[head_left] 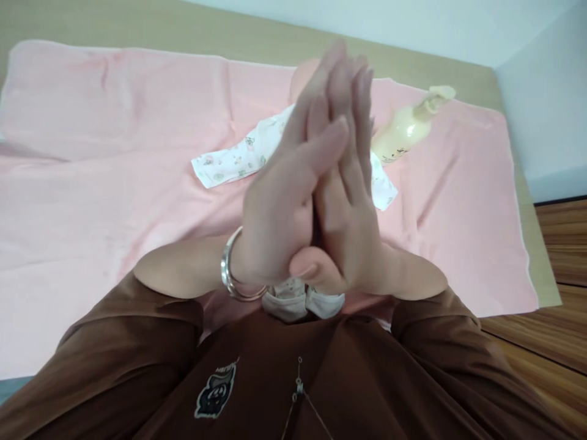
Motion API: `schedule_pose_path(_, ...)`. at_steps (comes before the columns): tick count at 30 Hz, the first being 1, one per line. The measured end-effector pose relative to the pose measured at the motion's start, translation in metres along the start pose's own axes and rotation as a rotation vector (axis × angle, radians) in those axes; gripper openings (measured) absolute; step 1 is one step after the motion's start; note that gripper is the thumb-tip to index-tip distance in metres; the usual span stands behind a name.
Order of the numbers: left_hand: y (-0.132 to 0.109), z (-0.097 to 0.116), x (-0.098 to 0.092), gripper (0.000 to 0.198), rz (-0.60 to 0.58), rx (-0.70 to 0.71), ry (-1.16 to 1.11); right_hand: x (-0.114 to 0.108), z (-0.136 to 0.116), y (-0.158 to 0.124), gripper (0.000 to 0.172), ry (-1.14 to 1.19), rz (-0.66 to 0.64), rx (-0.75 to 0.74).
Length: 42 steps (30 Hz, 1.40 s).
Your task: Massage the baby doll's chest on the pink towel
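My left hand (279,214) and my right hand (351,226) are pressed palm against palm in front of me, fingers stretched out and pointing up and away. A silver bangle circles my left wrist. No object shows between the palms. Beneath them lies a white, small-patterned baby outfit (243,153), with a sleeve out to each side and leg ends near my body. Part of a round, skin-coloured head shape (300,79) appears beyond its top; my hands hide most of the figure. To the right of my hands is a cream-coloured pump bottle (401,134).
A pink blanket (92,153) with some creases covers much of the light wooden table (151,24). A white wall (413,24) rises along the far side. Brown wood-grain boards (559,244) lie past the table's right edge.
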<state>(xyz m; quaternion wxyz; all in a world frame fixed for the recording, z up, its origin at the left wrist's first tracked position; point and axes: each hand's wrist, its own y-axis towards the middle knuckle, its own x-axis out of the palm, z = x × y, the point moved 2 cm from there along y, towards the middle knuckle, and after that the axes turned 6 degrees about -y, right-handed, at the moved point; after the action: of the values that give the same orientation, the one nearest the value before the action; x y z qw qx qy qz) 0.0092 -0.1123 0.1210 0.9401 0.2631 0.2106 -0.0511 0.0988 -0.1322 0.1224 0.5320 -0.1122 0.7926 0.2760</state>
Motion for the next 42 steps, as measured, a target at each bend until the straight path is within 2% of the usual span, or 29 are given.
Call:
schedule_pose_path(3, 0.018, -0.018, 0.003, 0.045, -0.078, -0.112, -0.719, 0.015, 0.004, 0.001, 0.082, -0.014, 0.089, -0.115)
schedule_pose_path(4, 0.024, -0.028, 0.006, 0.044, -0.089, -0.141, -0.891, 0.019, 0.007, 0.002, 0.083, 0.021, 0.095, -0.156)
schedule_pose_path(5, 0.030, -0.042, 0.009, 0.045, -0.045, -0.182, -0.956, 0.025, 0.012, 0.004, 0.081, 0.056, 0.088, -0.175)
schedule_pose_path(7, 0.041, -0.079, 0.018, 0.039, 0.074, -0.253, -0.876, 0.037, 0.027, 0.008, 0.068, 0.099, 0.106, -0.156)
schedule_pose_path(9, 0.047, -0.118, 0.029, 0.026, 0.198, -0.119, -0.590, 0.054, 0.046, 0.013, 0.053, 0.083, 0.125, -0.056)
schedule_pose_path(12, 0.050, -0.166, 0.049, 0.022, 0.214, -0.037, -0.217, 0.083, 0.078, 0.023, 0.047, 0.010, 0.091, 0.024)
schedule_pose_path(14, 0.049, -0.184, 0.057, 0.022, 0.217, 0.015, -0.069, 0.096, 0.100, 0.031, 0.045, -0.034, 0.082, 0.000)
schedule_pose_path(18, 0.047, -0.188, 0.061, 0.017, 0.204, 0.042, 0.040, 0.103, 0.139, 0.046, 0.043, -0.095, 0.004, 0.005)
schedule_pose_path(22, 0.048, -0.182, 0.060, 0.017, 0.132, -0.005, 0.075, 0.097, 0.156, 0.047, 0.055, -0.121, 0.006, 0.299)
schedule_pose_path(24, 0.050, -0.183, 0.060, 0.021, 0.111, -0.060, 0.091, 0.095, 0.145, 0.041, 0.057, -0.152, 0.026, 0.398)
schedule_pose_path(25, 0.051, -0.184, 0.060, 0.022, 0.108, -0.079, 0.098, 0.095, 0.135, 0.037, 0.057, -0.184, 0.026, 0.401)
schedule_pose_path(29, 0.053, -0.191, 0.062, 0.021, 0.084, -0.108, 0.152, 0.094, 0.090, 0.025, 0.056, -0.293, -0.003, 0.239)
schedule_pose_path(31, 0.054, -0.195, 0.063, 0.020, 0.079, -0.132, 0.167, 0.095, 0.083, 0.024, 0.053, -0.270, -0.009, 0.160)
schedule_pose_path(33, 0.055, -0.197, 0.063, 0.020, 0.090, -0.124, 0.181, 0.097, 0.093, 0.029, 0.051, -0.228, -0.024, 0.108)
schedule_pose_path(36, 0.053, -0.193, 0.062, 0.018, 0.112, -0.073, 0.193, 0.102, 0.126, 0.042, 0.049, -0.124, -0.044, 0.113)
schedule_pose_path(39, 0.052, -0.188, 0.061, 0.013, 0.126, -0.056, 0.169, 0.106, 0.156, 0.050, 0.055, -0.037, -0.045, 0.271)
schedule_pose_path(42, 0.052, -0.186, 0.062, 0.013, 0.108, -0.082, 0.194, 0.107, 0.163, 0.050, 0.066, -0.049, -0.018, 0.398)
